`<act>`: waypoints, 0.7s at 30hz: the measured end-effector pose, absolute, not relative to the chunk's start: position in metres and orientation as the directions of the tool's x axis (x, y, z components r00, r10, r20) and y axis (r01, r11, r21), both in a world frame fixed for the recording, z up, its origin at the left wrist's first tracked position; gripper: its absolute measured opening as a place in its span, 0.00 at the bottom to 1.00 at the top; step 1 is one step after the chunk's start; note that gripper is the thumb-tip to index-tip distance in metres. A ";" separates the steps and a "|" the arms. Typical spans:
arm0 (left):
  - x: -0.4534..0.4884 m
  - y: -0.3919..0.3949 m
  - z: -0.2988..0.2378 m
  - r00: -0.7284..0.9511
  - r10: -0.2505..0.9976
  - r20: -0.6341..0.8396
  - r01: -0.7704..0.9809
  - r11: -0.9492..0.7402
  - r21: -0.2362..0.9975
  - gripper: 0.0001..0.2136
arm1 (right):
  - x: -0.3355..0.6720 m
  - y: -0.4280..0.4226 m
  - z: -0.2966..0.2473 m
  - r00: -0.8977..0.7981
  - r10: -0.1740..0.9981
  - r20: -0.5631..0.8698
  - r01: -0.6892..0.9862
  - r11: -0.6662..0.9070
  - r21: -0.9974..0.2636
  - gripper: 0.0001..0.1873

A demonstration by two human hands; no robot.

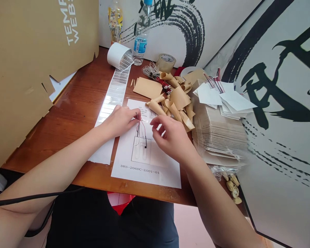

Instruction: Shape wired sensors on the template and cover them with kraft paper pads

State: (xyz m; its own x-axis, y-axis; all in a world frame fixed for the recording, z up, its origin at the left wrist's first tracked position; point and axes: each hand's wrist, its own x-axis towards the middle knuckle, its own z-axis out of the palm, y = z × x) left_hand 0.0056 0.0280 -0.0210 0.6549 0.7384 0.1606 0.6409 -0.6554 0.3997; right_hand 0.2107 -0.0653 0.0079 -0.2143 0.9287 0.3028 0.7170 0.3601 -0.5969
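My left hand (122, 119) is closed in a pinch on a thin red and black wire piece (142, 132) that hangs down over a white printed sheet (147, 165). My right hand (170, 136) hovers just right of the wire with fingers curled and thumb and forefinger close together by a small clear label near the wire's top; what it holds is too small to make out. A strip of clear labels on white backing (113, 96) runs from a roll (119, 55) down past my left hand.
Curled brown paper backings (177, 100) lie piled behind the sheet. A stack of brown envelopes (219, 134) with white cards (222, 98) sits right. Two bottles (141, 34), a tape roll (165, 62) and a wire bundle (151, 71) stand at the back. Cardboard (28, 62) walls the left.
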 end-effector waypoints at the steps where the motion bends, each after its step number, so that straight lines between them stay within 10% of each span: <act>1: 0.006 0.028 -0.021 0.655 0.740 0.153 0.642 -0.652 0.403 0.07 | 0.213 -0.066 0.010 -0.218 0.938 0.269 0.724 0.341 -0.600 0.08; 8: 0.006 0.028 -0.022 0.643 0.751 0.151 0.648 -0.639 0.415 0.06 | 0.212 -0.081 0.037 -0.297 0.796 -0.528 0.746 -0.152 -0.648 0.18; 21: 0.006 0.028 -0.019 0.655 0.744 0.135 0.652 -0.646 0.396 0.08 | 0.171 -0.102 0.006 -0.226 0.973 0.043 0.839 0.217 -0.499 0.12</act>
